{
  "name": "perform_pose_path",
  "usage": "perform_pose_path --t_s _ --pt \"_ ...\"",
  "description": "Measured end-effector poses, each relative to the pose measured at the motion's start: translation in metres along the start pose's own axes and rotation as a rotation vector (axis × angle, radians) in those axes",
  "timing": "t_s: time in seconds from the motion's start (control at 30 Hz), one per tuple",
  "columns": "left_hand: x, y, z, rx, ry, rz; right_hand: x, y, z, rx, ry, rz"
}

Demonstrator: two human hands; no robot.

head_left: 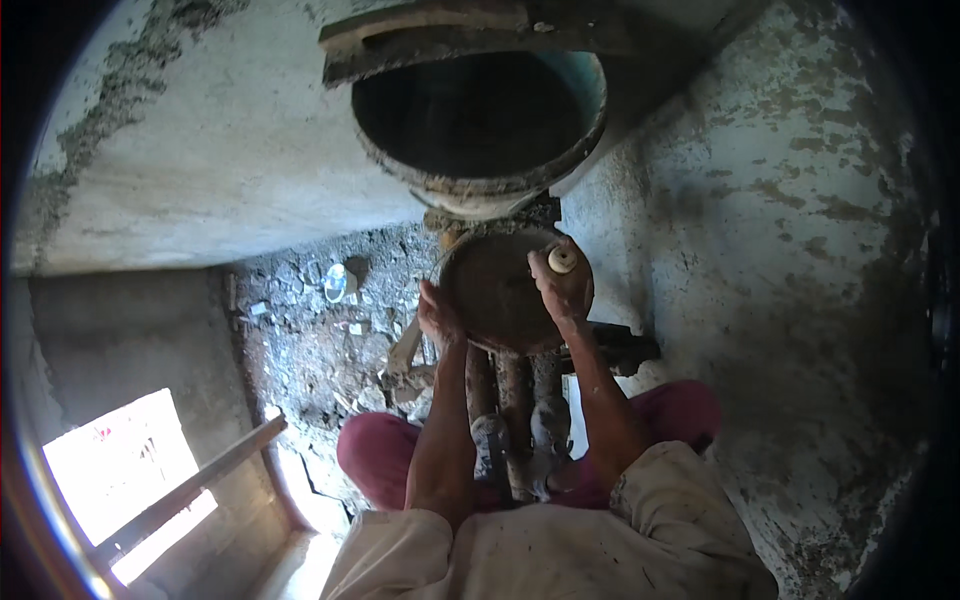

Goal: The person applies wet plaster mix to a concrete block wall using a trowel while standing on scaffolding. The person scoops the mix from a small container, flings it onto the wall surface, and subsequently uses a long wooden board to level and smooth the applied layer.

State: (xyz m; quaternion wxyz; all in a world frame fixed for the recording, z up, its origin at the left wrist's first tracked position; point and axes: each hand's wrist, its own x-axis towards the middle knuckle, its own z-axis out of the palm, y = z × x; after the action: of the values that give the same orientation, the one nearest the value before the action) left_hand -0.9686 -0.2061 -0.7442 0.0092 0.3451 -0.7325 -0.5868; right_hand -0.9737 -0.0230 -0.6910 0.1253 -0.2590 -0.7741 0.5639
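Observation:
A shallow round pan (500, 275), with a dark brown inside, lies between my hands and my bent knees. My left hand (440, 316) is closed on its left rim. Over the pan's right side, my right hand (565, 292) is wrapped round a tool handle with a pale round end (562, 260) and a dark centre. The rest of that tool is hidden by the hand and cannot be made out. Just beyond the pan stands a large round tub (490, 186) with a mud-crusted rim and a dark inside.
A rough plank (430, 50) crosses the tub's far side. Several poles (515, 385) run beneath me, my feet on them. Far below lies rubble-strewn ground (300, 330) with a small white bucket (339, 284). Patchy plastered walls rise left and right (780, 250); a bright window opening (120, 465) is lower left.

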Motion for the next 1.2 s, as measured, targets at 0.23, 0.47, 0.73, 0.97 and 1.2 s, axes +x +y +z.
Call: perform_pose_path --t_s 0.23,0.47,0.73,0.97,1.2 --pt "-0.014 -0.017 -0.009 0.035 0.155 -0.167 -0.011 -0.142 -0.02 0.697 0.078 -0.197" --pt "-0.006 -0.027 -0.001 -0.107 0.169 -0.178 -0.035 -0.025 0.035 -0.174 -0.015 -0.265" --pt "-0.012 -0.015 -0.008 -0.061 0.244 -0.245 -0.076 -0.043 -0.035 0.324 -0.176 -0.176" --pt "-0.025 -0.01 -0.006 -0.189 0.166 -0.23 -0.045 -0.053 -0.026 0.509 0.016 0.002" --pt "-0.007 -0.038 -0.003 -0.162 0.217 -0.233 0.011 -0.097 0.028 0.429 0.111 -0.096"
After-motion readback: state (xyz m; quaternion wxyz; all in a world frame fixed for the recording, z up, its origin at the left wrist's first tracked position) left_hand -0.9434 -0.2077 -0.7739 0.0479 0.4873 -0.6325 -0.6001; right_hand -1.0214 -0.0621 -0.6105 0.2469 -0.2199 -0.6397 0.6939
